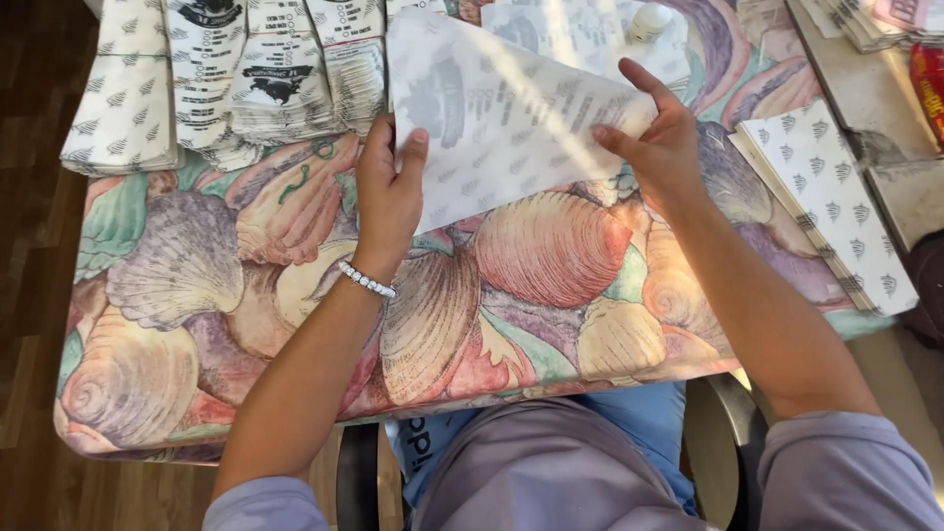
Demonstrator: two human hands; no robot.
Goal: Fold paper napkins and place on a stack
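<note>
The left hand [386, 192] and right hand [661, 143] are each pinching an edge of a printed paper sheet [501, 118], fingers closed on it, above the shell-patterned tabletop [295, 324]. Folded stacks [216, 79] are lying beyond (left side), another pile [831, 197] right; a small white bottle [649, 20], perhaps glue, is standing behind.
</note>
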